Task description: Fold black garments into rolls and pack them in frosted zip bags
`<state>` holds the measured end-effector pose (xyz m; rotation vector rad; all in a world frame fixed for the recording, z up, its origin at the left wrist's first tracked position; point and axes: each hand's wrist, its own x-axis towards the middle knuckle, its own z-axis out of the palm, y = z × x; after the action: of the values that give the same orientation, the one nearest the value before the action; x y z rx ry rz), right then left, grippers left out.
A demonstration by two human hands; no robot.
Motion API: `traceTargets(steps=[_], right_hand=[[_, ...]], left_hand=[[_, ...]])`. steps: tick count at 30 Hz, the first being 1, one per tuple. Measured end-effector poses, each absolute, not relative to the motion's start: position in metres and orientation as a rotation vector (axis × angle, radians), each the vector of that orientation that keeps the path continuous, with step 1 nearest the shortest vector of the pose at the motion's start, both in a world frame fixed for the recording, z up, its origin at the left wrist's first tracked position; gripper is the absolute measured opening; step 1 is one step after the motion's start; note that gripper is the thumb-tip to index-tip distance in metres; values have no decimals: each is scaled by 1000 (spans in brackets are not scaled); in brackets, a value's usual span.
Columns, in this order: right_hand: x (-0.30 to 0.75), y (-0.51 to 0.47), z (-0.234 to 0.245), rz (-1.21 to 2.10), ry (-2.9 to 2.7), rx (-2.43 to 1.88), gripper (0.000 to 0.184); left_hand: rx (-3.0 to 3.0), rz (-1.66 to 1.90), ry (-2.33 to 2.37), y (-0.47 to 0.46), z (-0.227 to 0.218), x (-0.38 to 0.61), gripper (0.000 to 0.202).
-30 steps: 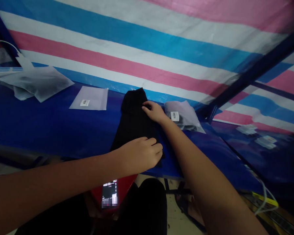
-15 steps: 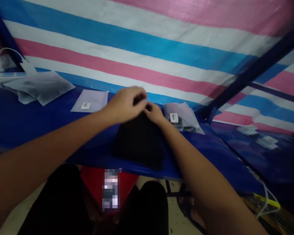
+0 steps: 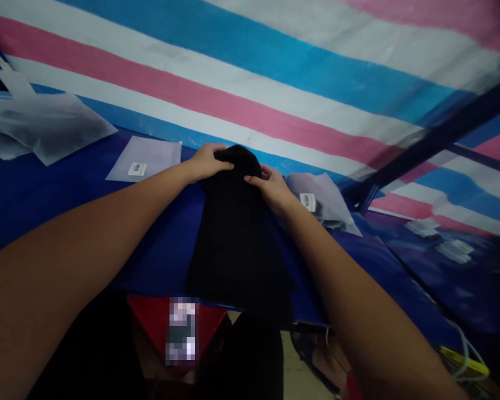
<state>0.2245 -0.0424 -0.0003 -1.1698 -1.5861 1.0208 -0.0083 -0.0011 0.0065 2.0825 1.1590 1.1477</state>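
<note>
**Both hands now at the far end of the cloth**

Half a second ago our left hand point(image 3: 206, 162) hovered above the bundle. Now it has dropped onto the far end of the black garment point(image 3: 237, 239), its grip curled over the top edge. Our right hand point(image 3: 273, 189) keeps its place, its grip pinching the same end from the other side. The garment is soft, matte and folded into a long strip. It lies on the glossy blue surface point(image 3: 66, 194), with its near end drooping over the edge. A flat frosted pouch point(image 3: 144, 161) lies to the left and a filled pouch point(image 3: 320, 200) to the right.
</note>
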Motion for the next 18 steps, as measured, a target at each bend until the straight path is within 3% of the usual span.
traceTargets(steps=[3,9,18], right_hand=[[227,-41,1,812,-1739,-1159,36],[219,-52,14,171,-1891,-1071,32],[209,-69,26,-239,-2009,-975,27]], left_hand=[[2064,1239,1020,-8,11,-1,24],[2429,1234,950,-28,27,3,51],[2814,869,1102,-38,38,0,52]])
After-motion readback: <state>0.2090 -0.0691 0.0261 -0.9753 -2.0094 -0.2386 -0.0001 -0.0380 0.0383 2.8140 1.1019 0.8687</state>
